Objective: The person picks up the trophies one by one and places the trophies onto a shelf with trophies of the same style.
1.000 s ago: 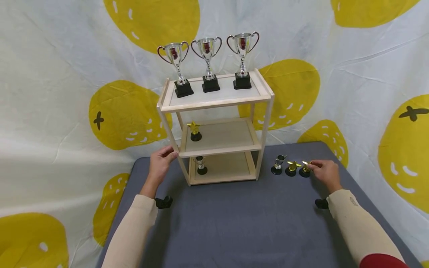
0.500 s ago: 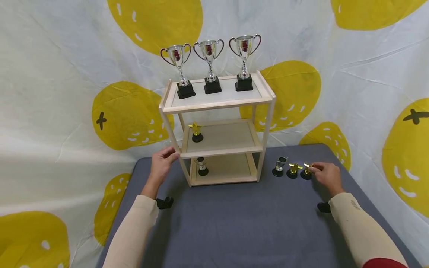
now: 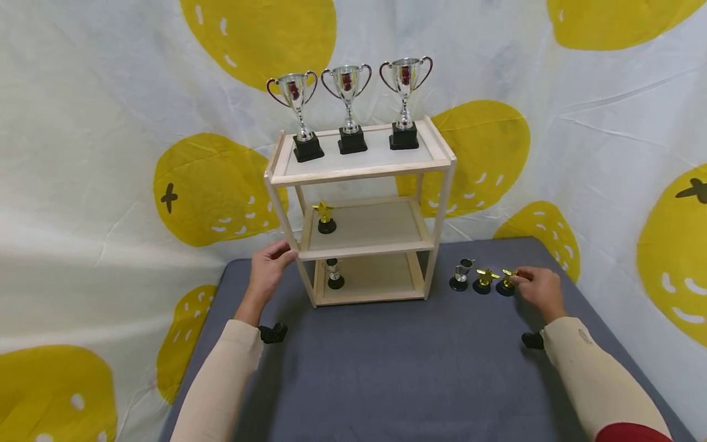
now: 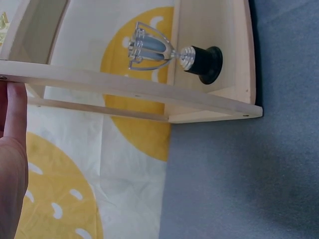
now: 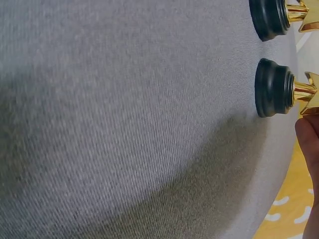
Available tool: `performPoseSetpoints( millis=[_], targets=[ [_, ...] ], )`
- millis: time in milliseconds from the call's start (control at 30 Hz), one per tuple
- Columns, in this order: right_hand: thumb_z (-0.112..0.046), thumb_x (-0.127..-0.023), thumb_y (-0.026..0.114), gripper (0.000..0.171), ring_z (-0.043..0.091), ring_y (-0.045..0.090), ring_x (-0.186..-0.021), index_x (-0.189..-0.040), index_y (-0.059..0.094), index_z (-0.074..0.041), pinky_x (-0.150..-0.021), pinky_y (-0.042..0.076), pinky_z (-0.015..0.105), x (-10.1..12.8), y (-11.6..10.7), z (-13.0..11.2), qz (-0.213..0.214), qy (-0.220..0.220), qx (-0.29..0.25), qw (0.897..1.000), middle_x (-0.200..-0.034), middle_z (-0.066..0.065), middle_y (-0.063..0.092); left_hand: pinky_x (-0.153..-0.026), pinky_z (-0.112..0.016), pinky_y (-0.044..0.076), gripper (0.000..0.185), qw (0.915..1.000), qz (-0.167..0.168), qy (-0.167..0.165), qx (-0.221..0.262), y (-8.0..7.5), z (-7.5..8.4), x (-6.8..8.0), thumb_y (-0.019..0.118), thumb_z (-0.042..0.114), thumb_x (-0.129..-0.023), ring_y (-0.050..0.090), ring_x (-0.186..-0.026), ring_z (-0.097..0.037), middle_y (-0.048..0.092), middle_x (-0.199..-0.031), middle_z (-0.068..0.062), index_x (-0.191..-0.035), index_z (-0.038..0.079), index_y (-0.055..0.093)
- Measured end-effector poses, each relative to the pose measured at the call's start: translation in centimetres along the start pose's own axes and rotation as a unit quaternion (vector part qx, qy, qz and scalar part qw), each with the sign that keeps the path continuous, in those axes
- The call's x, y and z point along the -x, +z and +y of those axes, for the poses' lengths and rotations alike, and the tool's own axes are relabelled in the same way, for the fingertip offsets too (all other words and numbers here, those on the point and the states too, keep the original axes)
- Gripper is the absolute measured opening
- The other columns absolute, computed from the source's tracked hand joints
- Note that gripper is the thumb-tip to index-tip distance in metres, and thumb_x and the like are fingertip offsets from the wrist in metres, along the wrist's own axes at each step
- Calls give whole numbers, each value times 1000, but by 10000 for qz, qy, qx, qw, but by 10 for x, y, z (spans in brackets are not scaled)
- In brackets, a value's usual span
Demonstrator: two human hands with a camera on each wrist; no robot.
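Note:
A three-tier wooden shelf (image 3: 359,169) stands on the grey table (image 3: 397,368). My left hand (image 3: 286,253) rests on its left front post (image 4: 124,84), fingers fairly straight. To the shelf's right stand a small silver cup (image 3: 459,274) and two gold star trophies. My right hand (image 3: 516,279) pinches the star top of the rightmost one (image 3: 505,283), whose black base (image 5: 273,88) sits on the cloth. The other star (image 3: 483,280) stands just left of it, with its base (image 5: 269,17) also in the right wrist view.
Three tall silver trophies (image 3: 348,104) line the top shelf. A gold star trophy (image 3: 326,218) is on the middle shelf and a small silver cup (image 3: 333,273) (image 4: 164,50) on the bottom one. A white and yellow cloth backdrop (image 3: 552,135) hangs behind.
Almost nothing has moved. My right fingertips have settled on the rightmost star's top; my left hand stays at the shelf post.

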State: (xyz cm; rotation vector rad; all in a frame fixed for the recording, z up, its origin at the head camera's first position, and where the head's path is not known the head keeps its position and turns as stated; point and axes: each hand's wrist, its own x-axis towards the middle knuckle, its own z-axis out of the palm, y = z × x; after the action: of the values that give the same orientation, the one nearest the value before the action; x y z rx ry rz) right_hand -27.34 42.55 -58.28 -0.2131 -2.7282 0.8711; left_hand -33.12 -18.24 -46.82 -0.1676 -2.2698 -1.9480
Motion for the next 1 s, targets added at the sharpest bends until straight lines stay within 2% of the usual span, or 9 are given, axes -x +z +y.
performPoseSetpoints(
  millis=[167,267,400,600,833,1000],
  targets=[
    [-18,-100,70,31,47,69,-97,-116,75,8,-74,58,55,0,1,-1,75,61,-101,9999,-109,31,75,-87,-13,56,37,10000,1,-12,46,1,0,-1,74,8,-97,67,-96,0,71,-104,15,-132,-5,69],
    [-17,-99,71,30,45,69,-93,-114,76,8,-67,57,44,0,1,-1,85,67,-61,9999,-106,31,75,-86,-13,57,37,10000,33,-52,26,1,0,-1,74,7,-97,67,-96,0,72,-105,13,-132,-4,70],
    [-16,-98,72,28,42,69,-90,-111,77,8,-65,51,32,1,1,-1,120,73,-29,9999,-103,29,76,-87,-13,57,37,10000,24,-27,-38,2,-1,-1,74,8,-97,68,-97,1,72,-107,11,-132,-4,70],
    [-16,-98,73,27,42,69,-90,-111,77,7,-64,50,30,1,-2,-1,180,-7,15,9998,-104,29,76,-86,-13,57,38,10000,44,-26,23,1,-1,-2,74,8,-97,68,-96,0,71,-106,13,-132,-5,69],
    [-17,-98,72,27,46,71,-92,-111,77,6,-63,57,41,8,-10,0,213,-121,126,9996,-106,31,75,-87,-13,57,39,9999,-20,-45,-89,1,-1,-2,73,11,-98,67,-98,0,73,-112,5,-134,-4,68],
    [-17,-97,74,29,44,72,-92,-114,77,6,-59,52,26,12,-15,-2,183,-96,43,9998,-107,29,76,-87,-12,56,38,9999,33,-136,-62,1,-1,-2,73,10,-97,67,-96,1,72,-109,9,-133,-3,69]
  ],
)
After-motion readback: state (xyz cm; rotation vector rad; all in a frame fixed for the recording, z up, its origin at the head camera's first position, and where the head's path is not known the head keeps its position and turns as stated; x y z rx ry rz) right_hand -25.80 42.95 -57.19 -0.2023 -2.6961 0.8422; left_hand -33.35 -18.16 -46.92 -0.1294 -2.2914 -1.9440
